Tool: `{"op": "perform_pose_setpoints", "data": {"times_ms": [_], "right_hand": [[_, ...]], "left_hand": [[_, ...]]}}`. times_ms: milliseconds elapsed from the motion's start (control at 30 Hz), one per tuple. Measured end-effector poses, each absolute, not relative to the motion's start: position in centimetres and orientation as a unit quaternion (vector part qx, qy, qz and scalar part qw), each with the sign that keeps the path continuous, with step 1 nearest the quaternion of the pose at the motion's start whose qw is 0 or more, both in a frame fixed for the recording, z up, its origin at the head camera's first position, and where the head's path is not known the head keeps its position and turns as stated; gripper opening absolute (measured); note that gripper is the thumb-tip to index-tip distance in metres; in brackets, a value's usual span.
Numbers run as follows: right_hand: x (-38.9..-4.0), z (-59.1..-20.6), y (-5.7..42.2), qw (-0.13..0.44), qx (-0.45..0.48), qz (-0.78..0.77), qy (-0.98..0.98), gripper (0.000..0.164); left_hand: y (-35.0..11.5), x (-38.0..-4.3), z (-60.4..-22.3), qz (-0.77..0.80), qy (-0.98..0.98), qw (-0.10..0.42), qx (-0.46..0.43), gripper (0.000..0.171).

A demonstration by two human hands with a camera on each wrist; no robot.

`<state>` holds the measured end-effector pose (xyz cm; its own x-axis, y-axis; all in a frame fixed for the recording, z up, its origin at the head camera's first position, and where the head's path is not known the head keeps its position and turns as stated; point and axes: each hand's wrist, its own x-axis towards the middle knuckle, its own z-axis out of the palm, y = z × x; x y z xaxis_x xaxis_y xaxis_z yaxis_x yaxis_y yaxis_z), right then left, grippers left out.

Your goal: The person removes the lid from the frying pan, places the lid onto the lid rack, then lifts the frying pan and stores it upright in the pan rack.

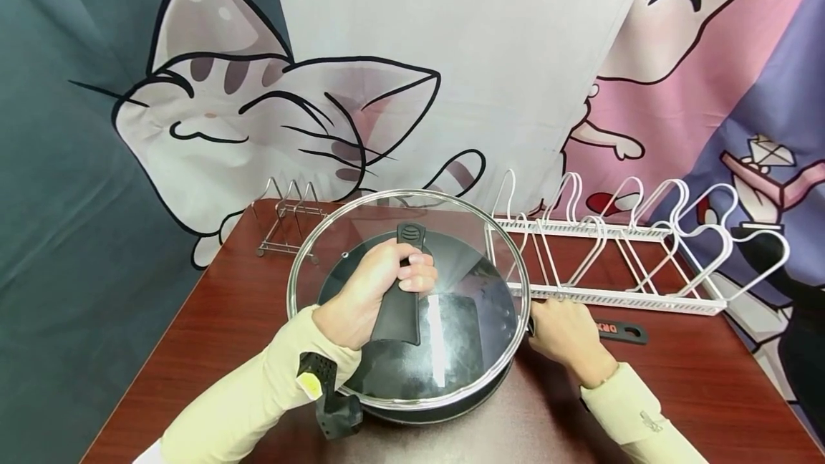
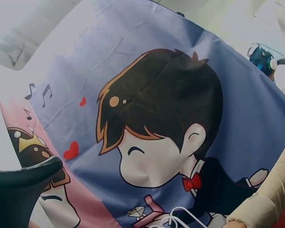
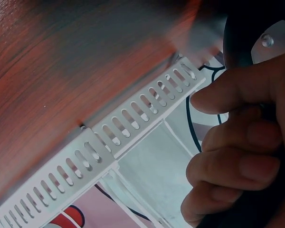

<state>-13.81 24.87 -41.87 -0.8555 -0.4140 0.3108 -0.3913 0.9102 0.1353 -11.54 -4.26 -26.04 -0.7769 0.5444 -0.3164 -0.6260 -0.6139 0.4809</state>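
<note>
A glass lid with a metal rim is held over a dark frying pan near the table's middle. My left hand has its fingers curled round the lid's upright black handle. The pan's far side shows through the glass; whether lid and pan touch all round cannot be told. On the right, my right hand grips the pan's black handle, whose end sticks out past the fist. Close up in the right wrist view, the fingers wrap that handle beside a riveted metal plate.
Behind my right hand stands a white wire rack with several loops. A small metal rack is at the back left of the reddish-brown table. Cartoon-printed cloth hangs behind the table.
</note>
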Motion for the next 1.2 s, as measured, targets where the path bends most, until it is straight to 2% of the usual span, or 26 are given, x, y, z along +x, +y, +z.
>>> {"op": "perform_pose_setpoints", "data": {"times_ms": [333,467,633,900,1200], "right_hand": [[-13.9,-42.3,25.0,0.195,0.218,-0.037,-0.956,0.021],[-13.8,-42.2,25.0,0.185,0.213,-0.032,-0.959,0.022],[-13.8,-42.1,24.9,0.163,0.199,-0.037,-0.966,0.020],[-13.9,-41.9,24.9,0.145,0.191,-0.040,-0.970,0.017],[-13.8,-42.1,25.0,0.143,0.193,-0.042,-0.970,0.019]], "left_hand": [[-4.3,-11.6,-26.2,0.895,0.312,0.316,-0.050,0.020],[-4.4,-11.7,-26.4,0.883,0.356,0.304,-0.006,0.016],[-4.6,-12.0,-26.6,0.868,0.386,0.312,0.011,0.019],[-5.4,-12.7,-27.1,0.838,0.408,0.355,0.071,0.019],[-6.2,-15.2,-27.5,0.755,0.448,0.459,0.133,0.014]]}}
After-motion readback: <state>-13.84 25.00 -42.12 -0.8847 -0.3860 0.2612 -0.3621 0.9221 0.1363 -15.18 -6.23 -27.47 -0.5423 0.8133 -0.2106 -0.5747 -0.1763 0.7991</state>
